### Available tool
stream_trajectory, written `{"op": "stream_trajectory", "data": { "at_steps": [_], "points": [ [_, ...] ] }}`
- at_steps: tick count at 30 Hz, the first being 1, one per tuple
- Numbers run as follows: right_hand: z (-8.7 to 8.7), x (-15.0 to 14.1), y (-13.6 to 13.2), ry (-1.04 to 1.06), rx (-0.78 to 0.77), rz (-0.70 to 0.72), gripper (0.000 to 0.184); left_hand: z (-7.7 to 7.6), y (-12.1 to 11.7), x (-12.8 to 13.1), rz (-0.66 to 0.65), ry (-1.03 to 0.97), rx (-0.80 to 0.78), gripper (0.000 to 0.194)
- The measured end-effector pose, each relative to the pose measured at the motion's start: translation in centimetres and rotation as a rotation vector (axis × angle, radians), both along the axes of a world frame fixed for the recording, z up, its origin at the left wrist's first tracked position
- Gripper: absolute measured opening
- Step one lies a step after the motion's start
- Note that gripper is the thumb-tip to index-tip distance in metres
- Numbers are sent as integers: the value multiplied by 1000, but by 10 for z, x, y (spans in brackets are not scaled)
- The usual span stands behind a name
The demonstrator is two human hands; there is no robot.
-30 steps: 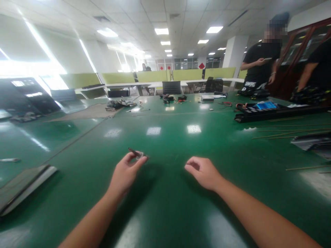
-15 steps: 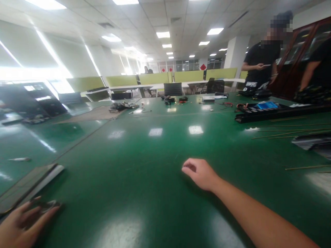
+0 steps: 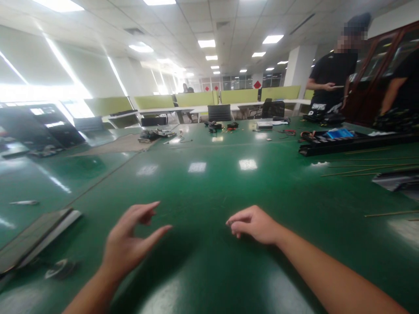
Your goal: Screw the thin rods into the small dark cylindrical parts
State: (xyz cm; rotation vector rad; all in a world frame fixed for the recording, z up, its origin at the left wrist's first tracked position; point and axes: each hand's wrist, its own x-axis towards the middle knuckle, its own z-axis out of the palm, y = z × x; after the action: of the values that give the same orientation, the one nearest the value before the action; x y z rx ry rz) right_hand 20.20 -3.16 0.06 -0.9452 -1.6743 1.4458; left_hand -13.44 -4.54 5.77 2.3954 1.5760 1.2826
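My left hand (image 3: 131, 240) hovers over the green table (image 3: 196, 187), thumb and fingers spread apart with nothing between them. To its left, by the front of the table, lies a small dark object with a pale ring (image 3: 60, 268); blur hides what kind it is. My right hand (image 3: 255, 224) is held low over the table with thumb and fingertips pressed together. A tiny dark spot shows at those fingertips, too small to name.
At the left lies a flat grey-brown panel (image 3: 36, 237), with a white slim item (image 3: 24, 202) beyond it. Thin rods (image 3: 369, 166) and a black tray with a blue packet (image 3: 340, 133) occupy the right. A person (image 3: 332, 76) holding a phone stands behind the tray.
My left hand carried the small dark object to the left, let it go beside the panel, and came back toward the middle open. My right hand has shifted slightly, staying closed.
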Motion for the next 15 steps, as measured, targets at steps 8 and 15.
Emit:
{"op": "stream_trajectory", "data": {
  "at_steps": [8,15],
  "points": [
    [6,8,-2,54,16,113,37,-23,30,131,-698,-59,-327,25],
    [6,6,-3,71,-16,144,37,-21,13,135,-709,-222,-308,14]
  ]
}}
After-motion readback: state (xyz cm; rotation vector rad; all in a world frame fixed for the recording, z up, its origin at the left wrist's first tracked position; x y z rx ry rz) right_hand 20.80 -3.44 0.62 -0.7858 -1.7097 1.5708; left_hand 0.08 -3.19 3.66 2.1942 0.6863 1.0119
